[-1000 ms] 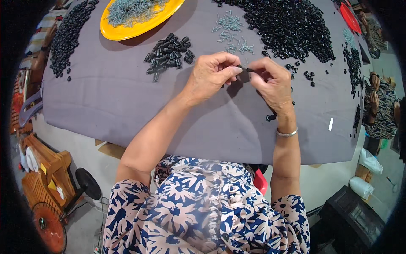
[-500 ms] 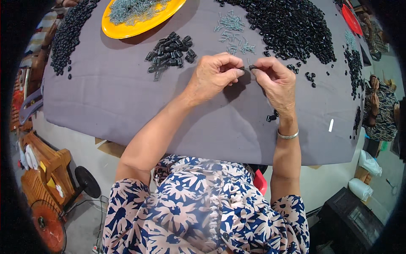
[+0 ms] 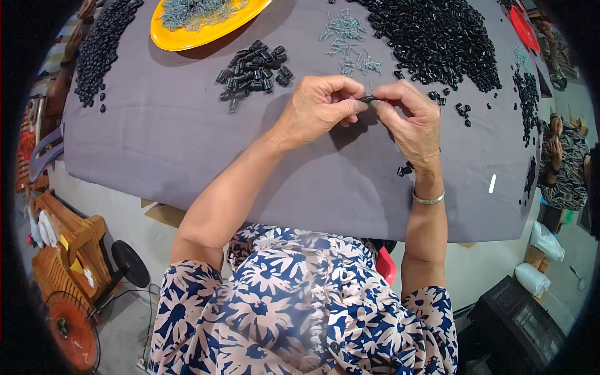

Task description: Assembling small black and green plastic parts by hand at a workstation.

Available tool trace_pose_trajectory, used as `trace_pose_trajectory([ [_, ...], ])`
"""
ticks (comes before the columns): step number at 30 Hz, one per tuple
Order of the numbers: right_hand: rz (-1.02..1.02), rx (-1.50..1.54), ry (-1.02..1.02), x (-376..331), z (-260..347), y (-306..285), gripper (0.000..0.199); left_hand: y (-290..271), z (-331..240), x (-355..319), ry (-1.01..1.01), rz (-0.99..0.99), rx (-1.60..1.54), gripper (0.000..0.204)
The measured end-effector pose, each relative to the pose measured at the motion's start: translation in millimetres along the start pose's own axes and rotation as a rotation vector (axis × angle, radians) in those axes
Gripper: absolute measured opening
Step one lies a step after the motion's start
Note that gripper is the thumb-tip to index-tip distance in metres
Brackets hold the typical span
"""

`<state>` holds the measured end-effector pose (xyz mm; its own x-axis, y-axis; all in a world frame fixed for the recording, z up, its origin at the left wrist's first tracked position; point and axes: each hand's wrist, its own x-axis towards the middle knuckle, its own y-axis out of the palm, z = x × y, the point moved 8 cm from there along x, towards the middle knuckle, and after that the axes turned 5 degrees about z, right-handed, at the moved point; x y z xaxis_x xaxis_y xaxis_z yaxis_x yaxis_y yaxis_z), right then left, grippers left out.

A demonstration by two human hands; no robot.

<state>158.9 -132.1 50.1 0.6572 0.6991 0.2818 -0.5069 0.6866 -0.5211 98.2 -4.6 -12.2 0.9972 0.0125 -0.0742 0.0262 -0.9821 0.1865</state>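
Small black tube piece (image 3: pixel 367 99), pinched at both ends and held level just above a grey table cover (image 3: pixel 156 144). Left hand (image 3: pixel 319 109) closed on its left end with thumb and forefinger; right hand (image 3: pixel 409 119) closed on its right end the same way, fingertips of both hands nearly touching across the piece. Too small to tell whether a screw already sits inside it.

Just beyond the grip, away from the body: loose scatter of small silver screws (image 3: pixel 347 37). Beyond and to the right of the grip: large heap of black tube pieces (image 3: pixel 437 37). Beyond and to the left: smaller pile of black pieces (image 3: pixel 253 65), possibly finished ones. Further left and away: yellow oval tray (image 3: pixel 187 34) heaped with more screws. Far left of the grip: another dark heap (image 3: pixel 103 44). Below the right wrist, a silver bangle (image 3: pixel 428 200) and a few stray black pieces (image 3: pixel 405 169).

Likely best handled by keeping both pinches firm and the piece level, wrists steady near the cover, pressing or twisting straight along the piece's length so that nothing slips sideways into the heaps.
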Motion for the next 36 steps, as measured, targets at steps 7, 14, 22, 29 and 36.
trace_pose_trajectory([
  [7,0.01,0.042,0.025,-1.3,-1.3,0.7,0.014,4.4,-1.2,0.4,-0.038,0.071,-0.072,0.012],
  [14,0.009,0.09,0.056,-1.2,0.9,0.8,0.013,6.0,1.5,1.4,-0.026,0.064,-0.162,0.01],
  [22,0.034,0.099,0.046,-2.7,2.1,2.0,0.015,8.7,2.1,0.7,-0.024,0.064,-0.136,0.008],
  [29,0.037,0.123,0.093,-2.4,-2.7,4.3,0.011,7.8,2.7,-0.8,-0.056,0.073,-0.157,0.007],
  [36,0.14,0.048,0.079,-2.1,-2.9,7.6,0.011,11.0,1.5,-1.0,-0.035,0.09,-0.139,0.025],
])
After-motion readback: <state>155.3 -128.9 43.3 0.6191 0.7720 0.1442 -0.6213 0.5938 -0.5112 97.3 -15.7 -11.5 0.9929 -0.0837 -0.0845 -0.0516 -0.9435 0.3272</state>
